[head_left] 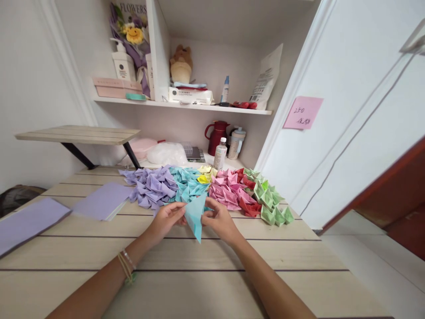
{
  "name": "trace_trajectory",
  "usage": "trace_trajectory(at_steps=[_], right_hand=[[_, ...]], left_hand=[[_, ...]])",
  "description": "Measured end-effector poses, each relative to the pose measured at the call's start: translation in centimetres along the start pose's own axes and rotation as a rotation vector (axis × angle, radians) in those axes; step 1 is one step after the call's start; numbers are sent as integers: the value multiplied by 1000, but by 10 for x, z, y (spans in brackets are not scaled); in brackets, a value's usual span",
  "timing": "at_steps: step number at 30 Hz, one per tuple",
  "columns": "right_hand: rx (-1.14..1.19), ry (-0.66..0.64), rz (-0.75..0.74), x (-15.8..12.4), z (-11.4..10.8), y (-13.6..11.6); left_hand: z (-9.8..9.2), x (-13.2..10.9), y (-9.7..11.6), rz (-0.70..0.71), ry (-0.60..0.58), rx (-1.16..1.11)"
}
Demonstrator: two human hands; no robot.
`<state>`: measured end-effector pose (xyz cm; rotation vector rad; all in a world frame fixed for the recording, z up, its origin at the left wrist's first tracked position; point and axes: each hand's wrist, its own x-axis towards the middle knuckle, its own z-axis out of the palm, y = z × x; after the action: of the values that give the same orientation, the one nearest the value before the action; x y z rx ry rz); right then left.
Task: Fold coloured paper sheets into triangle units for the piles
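Between my two hands, above the slatted table (159,254), is a piece of folded blue paper (195,216), with one corner pointing down. My left hand (170,218) pinches its left edge between thumb and fingers. On the opposite edge, my right hand (217,218) grips it the same way, its fingertips partly behind the paper. Just beyond my hands lie heaps of folded paper boats sorted by colour: purple (152,186), blue (186,180), yellow (206,176), pink (227,190), red (249,207) and green (270,199).
Flat purple sheets (101,200) and another purple stack (31,221) lie at the left. A small raised stand (79,134) is behind them. At the back are a bottle (220,154), a red jug (217,137), a cup (236,144) and a loaded shelf (186,105).
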<state>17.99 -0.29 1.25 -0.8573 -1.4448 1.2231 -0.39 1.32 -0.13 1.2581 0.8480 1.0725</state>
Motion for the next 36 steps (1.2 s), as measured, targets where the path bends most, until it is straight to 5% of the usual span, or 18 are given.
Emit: trace_trajectory(at_steps=[8, 16, 25, 33, 36], right_hand=[[-188, 150, -109, 0, -3, 11], [-277, 144, -199, -1, -5, 8], [-131, -226, 67, 1, -12, 11], [-84, 117, -8, 7, -13, 15], [-53, 155, -13, 7, -14, 14]], left_hand=[[2, -3, 2, -87, 21, -49], [4, -6, 7, -177, -10, -77], [0, -3, 12, -39, 19, 42], [0, -3, 15, 38, 20, 70], [0, -2, 13, -4, 20, 44]])
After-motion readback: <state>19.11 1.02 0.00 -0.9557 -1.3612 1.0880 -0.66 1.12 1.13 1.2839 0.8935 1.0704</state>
